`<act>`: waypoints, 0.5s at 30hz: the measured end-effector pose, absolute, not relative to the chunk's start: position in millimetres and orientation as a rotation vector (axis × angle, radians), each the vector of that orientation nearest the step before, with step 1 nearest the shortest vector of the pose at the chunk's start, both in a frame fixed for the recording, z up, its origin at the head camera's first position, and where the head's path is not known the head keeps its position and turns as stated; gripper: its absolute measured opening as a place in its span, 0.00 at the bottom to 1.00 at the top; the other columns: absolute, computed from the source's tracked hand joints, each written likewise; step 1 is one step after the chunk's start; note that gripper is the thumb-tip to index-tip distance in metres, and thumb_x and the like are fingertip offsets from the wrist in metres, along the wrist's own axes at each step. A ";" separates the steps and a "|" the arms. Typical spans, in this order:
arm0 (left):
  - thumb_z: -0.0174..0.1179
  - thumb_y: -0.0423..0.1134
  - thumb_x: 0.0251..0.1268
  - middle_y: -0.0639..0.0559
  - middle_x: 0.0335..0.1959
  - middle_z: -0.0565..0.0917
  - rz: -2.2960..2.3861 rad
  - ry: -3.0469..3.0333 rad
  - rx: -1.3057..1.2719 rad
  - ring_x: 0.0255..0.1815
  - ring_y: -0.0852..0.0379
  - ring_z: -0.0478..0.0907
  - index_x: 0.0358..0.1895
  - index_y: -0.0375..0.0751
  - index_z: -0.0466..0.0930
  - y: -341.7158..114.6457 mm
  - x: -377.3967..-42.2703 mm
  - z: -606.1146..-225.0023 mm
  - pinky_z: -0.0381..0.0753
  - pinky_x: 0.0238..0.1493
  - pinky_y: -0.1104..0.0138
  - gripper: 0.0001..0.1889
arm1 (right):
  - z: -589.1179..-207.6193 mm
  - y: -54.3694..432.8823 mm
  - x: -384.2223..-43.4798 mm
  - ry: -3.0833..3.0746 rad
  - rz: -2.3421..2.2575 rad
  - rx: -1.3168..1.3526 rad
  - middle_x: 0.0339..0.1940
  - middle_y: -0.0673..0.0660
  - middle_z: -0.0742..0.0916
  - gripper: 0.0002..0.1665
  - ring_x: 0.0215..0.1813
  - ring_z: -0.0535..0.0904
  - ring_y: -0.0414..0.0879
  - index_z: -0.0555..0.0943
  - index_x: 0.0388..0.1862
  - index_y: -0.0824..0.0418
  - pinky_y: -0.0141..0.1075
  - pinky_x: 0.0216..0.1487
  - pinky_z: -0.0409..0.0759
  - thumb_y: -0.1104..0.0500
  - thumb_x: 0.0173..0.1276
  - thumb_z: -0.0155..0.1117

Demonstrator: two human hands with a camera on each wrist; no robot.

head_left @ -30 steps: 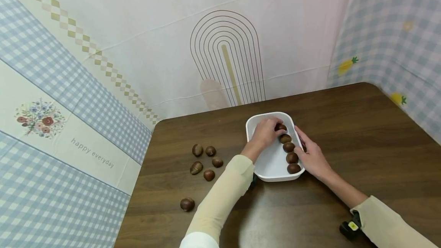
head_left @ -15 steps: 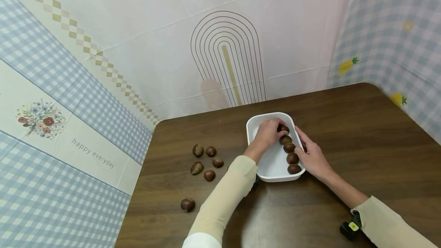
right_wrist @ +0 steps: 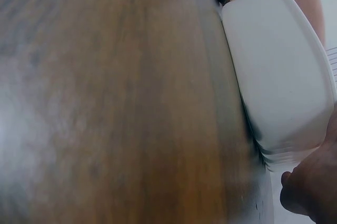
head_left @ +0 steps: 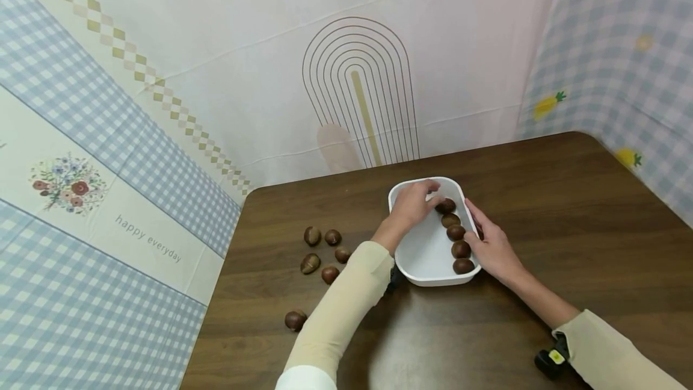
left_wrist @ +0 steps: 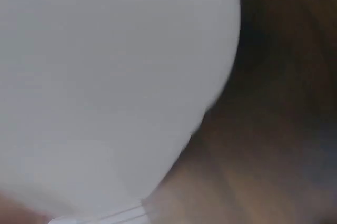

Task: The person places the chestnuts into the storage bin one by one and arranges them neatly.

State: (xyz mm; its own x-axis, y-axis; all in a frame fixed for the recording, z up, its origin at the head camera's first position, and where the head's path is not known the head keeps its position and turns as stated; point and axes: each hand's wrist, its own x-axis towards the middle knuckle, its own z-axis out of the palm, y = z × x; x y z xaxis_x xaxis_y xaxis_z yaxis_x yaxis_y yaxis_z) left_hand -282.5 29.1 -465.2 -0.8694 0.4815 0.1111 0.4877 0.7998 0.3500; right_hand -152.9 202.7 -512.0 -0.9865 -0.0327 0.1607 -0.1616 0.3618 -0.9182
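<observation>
A white rectangular tray (head_left: 428, 281) stands on the table with several brown chestnuts (head_left: 456, 232) lined up along its right side. My left hand (head_left: 411, 202) is over the far left part of the tray, its fingers loosely bent and apart from each other. Just right of its fingertips lies the farthest chestnut (head_left: 446, 206) of the row. My right hand (head_left: 491, 245) grips the tray's right side, thumb at the rim and fingers along the outer wall. The right wrist view shows that hand (right_wrist: 313, 187) beside the tray's outer wall (right_wrist: 279, 66). White tray wall (left_wrist: 116, 76) fills much of the left wrist view.
Several loose chestnuts (head_left: 310, 263) lie on the brown wooden table (head_left: 530, 197) left of the tray, with one chestnut (head_left: 295, 320) nearer the front. A patterned cloth (head_left: 465, 47) hangs behind the table. My left sleeve (head_left: 341, 306) passes close by the loose chestnuts.
My left hand has let go of the farthest chestnut in the row and drawn back a little to the left. The right hand keeps its grip on the tray.
</observation>
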 end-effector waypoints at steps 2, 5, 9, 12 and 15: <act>0.62 0.50 0.81 0.56 0.63 0.87 -0.608 -2.941 -0.827 0.61 0.59 0.84 0.66 0.46 0.84 20.2 -284.9 -460.2 0.80 0.61 0.70 0.19 | -511.4 202.7 -152.7 -2.499 1.710 0.183 0.81 0.69 0.69 0.43 0.72 0.70 0.63 0.53 0.89 0.56 0.17 0.54 0.65 0.68 0.80 0.51; 0.63 0.46 0.80 0.52 0.61 0.88 -0.677 -2.894 -0.862 0.60 0.55 0.86 0.65 0.43 0.84 5.7 -288.2 -451.8 0.82 0.60 0.67 0.18 | -510.5 202.8 -152.4 -2.501 1.714 0.191 0.81 0.70 0.68 0.43 0.73 0.70 0.64 0.52 0.90 0.55 0.17 0.54 0.65 0.68 0.80 0.51; 0.64 0.43 0.80 0.51 0.60 0.89 -0.735 -2.856 -0.873 0.60 0.51 0.86 0.65 0.43 0.85 -14.4 -290.5 -440.7 0.83 0.60 0.63 0.18 | -510.7 203.4 -151.6 -2.496 1.725 0.187 0.81 0.70 0.69 0.43 0.72 0.71 0.64 0.53 0.90 0.54 0.17 0.54 0.66 0.68 0.80 0.51; 0.63 0.43 0.80 0.51 0.60 0.88 -0.757 -2.857 -0.867 0.60 0.51 0.86 0.66 0.43 0.84 -30.8 -291.5 -432.5 0.83 0.60 0.62 0.17 | -510.6 203.6 -151.8 -2.499 1.720 0.183 0.81 0.70 0.69 0.43 0.72 0.71 0.64 0.53 0.90 0.53 0.17 0.54 0.66 0.68 0.80 0.52; 0.63 0.43 0.81 0.52 0.61 0.88 -0.786 -2.871 -0.864 0.60 0.54 0.86 0.66 0.43 0.84 -48.2 -290.9 -424.2 0.83 0.60 0.63 0.17 | -510.6 203.7 -152.4 -2.505 1.710 0.179 0.81 0.70 0.68 0.43 0.73 0.70 0.65 0.53 0.90 0.54 0.17 0.54 0.66 0.68 0.80 0.52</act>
State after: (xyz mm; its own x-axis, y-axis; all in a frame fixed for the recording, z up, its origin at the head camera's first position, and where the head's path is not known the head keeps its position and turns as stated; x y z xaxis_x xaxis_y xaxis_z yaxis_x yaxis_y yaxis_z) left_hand -290.9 -48.2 -424.2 -0.8438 0.5053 0.1807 0.5269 0.7161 0.4578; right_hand -152.4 203.7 -510.6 -0.9877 -0.0384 0.1514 -0.1550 0.3614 -0.9194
